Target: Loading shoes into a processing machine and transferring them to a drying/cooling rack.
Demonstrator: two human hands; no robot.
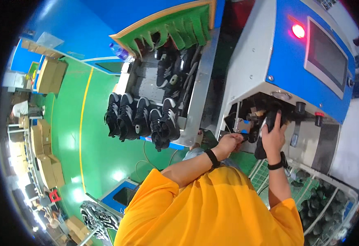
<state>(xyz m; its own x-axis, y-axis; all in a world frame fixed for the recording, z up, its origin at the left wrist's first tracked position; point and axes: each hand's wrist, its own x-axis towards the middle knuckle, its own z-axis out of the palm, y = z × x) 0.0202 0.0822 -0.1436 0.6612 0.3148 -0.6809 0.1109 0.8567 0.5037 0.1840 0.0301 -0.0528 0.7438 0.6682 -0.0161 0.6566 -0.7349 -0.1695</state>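
My right hand (273,137) grips a dark shoe (261,150) under the front of a blue and white machine (265,74), its index finger stretched along the top. The far part of the shoe disappears into the machine's shadowed opening. To the left of the shoe, my left hand (228,144) is closed, with its fingertips pinched near a dark part beside the opening. What those fingers hold is too small to make out. Both wrists wear black bands.
Black sneakers (141,117) stand in a row at the end of a conveyor (146,86) with a green strip curtain (179,26). A red lamp (298,30) glows beside the machine's screen (327,55). A wire rack (323,205) with dark items sits at the lower right.
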